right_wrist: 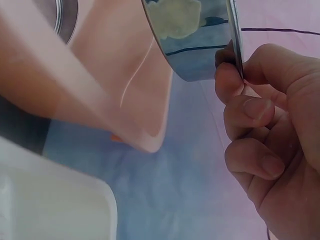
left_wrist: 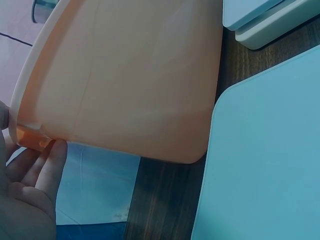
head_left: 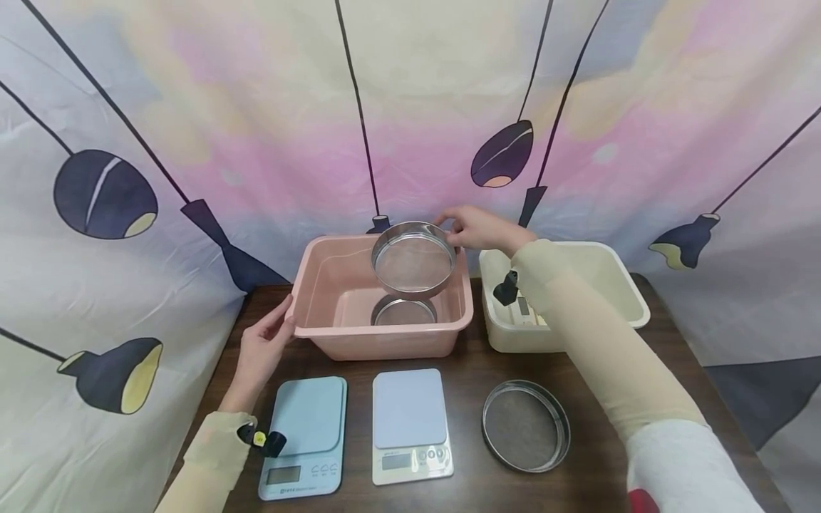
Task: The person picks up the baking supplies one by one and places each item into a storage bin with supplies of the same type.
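My right hand [head_left: 481,229] pinches the rim of a round metal sieve [head_left: 413,260], thumb and forefinger on its edge in the right wrist view. The sieve is tilted over the right half of a pink plastic basin [head_left: 381,345]. Inside the basin, below it, a second sieve [head_left: 405,313] lies partly hidden by the first. At the basin's left front corner my left hand [head_left: 264,345] grips the rim, fingers [left_wrist: 52,165] curled underneath. A third sieve [head_left: 526,426] rests on the table at the front right.
A cream basin [head_left: 564,338] stands to the right, under my right forearm, with a scale [head_left: 522,310] partly visible inside. In front lie a light blue kitchen scale [head_left: 308,417] and a white one [head_left: 409,410]. A printed curtain [head_left: 436,107] hangs directly behind the wooden table [head_left: 349,491].
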`<action>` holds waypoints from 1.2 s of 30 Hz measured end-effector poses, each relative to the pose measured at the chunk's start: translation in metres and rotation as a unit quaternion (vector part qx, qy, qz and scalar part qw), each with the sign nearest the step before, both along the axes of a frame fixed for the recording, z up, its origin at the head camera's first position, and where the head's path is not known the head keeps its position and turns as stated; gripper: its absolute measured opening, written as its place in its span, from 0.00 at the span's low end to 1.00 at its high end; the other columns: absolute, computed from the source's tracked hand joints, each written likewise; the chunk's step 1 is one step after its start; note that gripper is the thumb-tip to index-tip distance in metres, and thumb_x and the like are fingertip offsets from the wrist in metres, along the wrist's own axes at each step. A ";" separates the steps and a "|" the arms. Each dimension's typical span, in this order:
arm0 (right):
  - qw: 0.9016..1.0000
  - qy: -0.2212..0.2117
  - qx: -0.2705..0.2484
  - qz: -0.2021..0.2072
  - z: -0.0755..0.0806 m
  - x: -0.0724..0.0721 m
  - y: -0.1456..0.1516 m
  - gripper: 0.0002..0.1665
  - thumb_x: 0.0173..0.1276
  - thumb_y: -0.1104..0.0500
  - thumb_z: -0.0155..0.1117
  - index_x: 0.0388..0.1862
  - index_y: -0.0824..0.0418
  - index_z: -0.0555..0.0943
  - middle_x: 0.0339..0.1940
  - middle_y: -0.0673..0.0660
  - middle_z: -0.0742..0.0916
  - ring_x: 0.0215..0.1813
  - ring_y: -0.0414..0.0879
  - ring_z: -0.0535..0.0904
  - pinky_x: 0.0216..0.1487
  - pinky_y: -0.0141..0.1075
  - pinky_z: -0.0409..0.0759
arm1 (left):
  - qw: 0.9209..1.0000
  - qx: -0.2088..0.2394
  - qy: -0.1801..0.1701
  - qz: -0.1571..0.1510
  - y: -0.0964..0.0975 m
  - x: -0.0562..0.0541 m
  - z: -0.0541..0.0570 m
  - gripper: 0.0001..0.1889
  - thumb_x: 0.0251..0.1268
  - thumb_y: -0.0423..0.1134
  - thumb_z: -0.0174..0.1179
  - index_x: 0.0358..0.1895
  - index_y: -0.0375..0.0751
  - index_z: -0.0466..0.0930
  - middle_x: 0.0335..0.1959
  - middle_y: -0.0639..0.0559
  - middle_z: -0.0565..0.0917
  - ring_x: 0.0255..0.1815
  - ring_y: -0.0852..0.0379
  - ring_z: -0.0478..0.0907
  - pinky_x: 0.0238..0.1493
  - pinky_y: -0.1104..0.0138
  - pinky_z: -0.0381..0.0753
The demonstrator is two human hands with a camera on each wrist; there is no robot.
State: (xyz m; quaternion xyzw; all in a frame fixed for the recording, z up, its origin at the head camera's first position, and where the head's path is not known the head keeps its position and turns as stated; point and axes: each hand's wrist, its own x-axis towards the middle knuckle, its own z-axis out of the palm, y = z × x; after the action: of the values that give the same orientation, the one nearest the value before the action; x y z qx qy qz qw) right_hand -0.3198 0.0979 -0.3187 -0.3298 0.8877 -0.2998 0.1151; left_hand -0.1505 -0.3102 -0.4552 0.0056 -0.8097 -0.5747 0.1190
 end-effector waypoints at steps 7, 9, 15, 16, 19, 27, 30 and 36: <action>0.999 -0.035 -0.024 -0.006 -0.009 -0.008 -0.018 0.25 0.68 0.69 0.56 0.64 0.69 0.76 0.22 0.55 0.85 0.26 0.48 0.77 0.26 0.29 0.71 | 1.000 0.002 -0.004 0.007 -0.001 0.001 0.000 0.25 0.80 0.39 0.58 0.76 0.41 0.71 0.75 0.38 0.72 0.52 0.77 0.79 0.48 0.79 0.84; 0.998 -0.049 -0.034 -0.008 -0.011 -0.009 -0.022 0.25 0.67 0.70 0.55 0.64 0.69 0.76 0.21 0.55 0.85 0.26 0.50 0.77 0.24 0.29 0.71 | 1.000 0.003 -0.002 0.007 -0.002 0.001 0.000 0.25 0.80 0.39 0.58 0.76 0.40 0.71 0.74 0.37 0.72 0.51 0.77 0.80 0.47 0.79 0.84; 0.996 -0.081 -0.038 -0.015 -0.018 -0.010 -0.033 0.25 0.67 0.72 0.56 0.64 0.69 0.76 0.23 0.55 0.85 0.26 0.48 0.77 0.23 0.29 0.71 | 1.000 -0.002 0.001 -0.001 -0.003 0.003 0.000 0.25 0.81 0.37 0.57 0.76 0.40 0.71 0.74 0.36 0.72 0.50 0.78 0.80 0.47 0.79 0.84; 0.996 -0.083 -0.037 -0.013 -0.020 -0.010 -0.035 0.24 0.67 0.72 0.55 0.63 0.69 0.76 0.23 0.56 0.85 0.26 0.47 0.77 0.24 0.29 0.71 | 1.000 -0.004 0.001 -0.001 -0.003 0.004 0.000 0.25 0.81 0.37 0.56 0.76 0.40 0.71 0.74 0.36 0.72 0.50 0.78 0.80 0.47 0.79 0.84; 0.996 -0.081 -0.028 -0.010 -0.025 -0.012 -0.041 0.24 0.68 0.72 0.56 0.63 0.69 0.77 0.26 0.57 0.84 0.25 0.44 0.76 0.25 0.29 0.73 | 1.000 -0.005 0.002 0.001 -0.002 0.005 0.001 0.24 0.81 0.37 0.57 0.76 0.40 0.71 0.74 0.37 0.72 0.49 0.78 0.80 0.46 0.78 0.84; 0.995 -0.093 0.013 -0.015 -0.044 -0.020 -0.055 0.25 0.70 0.69 0.57 0.66 0.67 0.76 0.42 0.62 0.86 0.28 0.46 0.78 0.28 0.32 0.78 | 1.000 0.007 0.008 -0.003 -0.001 0.005 0.002 0.24 0.80 0.35 0.57 0.75 0.40 0.72 0.73 0.38 0.73 0.50 0.78 0.80 0.47 0.78 0.85; 0.995 -0.096 0.031 -0.016 -0.051 -0.020 -0.060 0.25 0.71 0.68 0.58 0.67 0.65 0.76 0.37 0.59 0.87 0.31 0.50 0.81 0.31 0.34 0.80 | 1.000 0.009 0.009 -0.001 -0.001 0.006 0.002 0.24 0.80 0.33 0.57 0.75 0.40 0.73 0.73 0.38 0.73 0.49 0.80 0.80 0.46 0.78 0.85; 0.992 -0.119 0.045 -0.012 -0.058 -0.019 -0.070 0.23 0.74 0.68 0.58 0.67 0.65 0.74 0.31 0.57 0.85 0.33 0.53 0.82 0.31 0.35 0.80 | 1.000 0.009 0.008 0.001 -0.001 0.006 0.002 0.24 0.80 0.33 0.57 0.75 0.41 0.73 0.73 0.39 0.74 0.49 0.79 0.80 0.47 0.78 0.85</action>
State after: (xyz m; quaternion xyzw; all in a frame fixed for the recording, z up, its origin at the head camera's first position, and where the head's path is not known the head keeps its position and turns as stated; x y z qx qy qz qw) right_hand -0.3393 0.0282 -0.3763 -0.2760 0.8842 -0.2979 0.2307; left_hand -0.1441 -0.3115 -0.4529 0.0024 -0.8035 -0.5818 0.1261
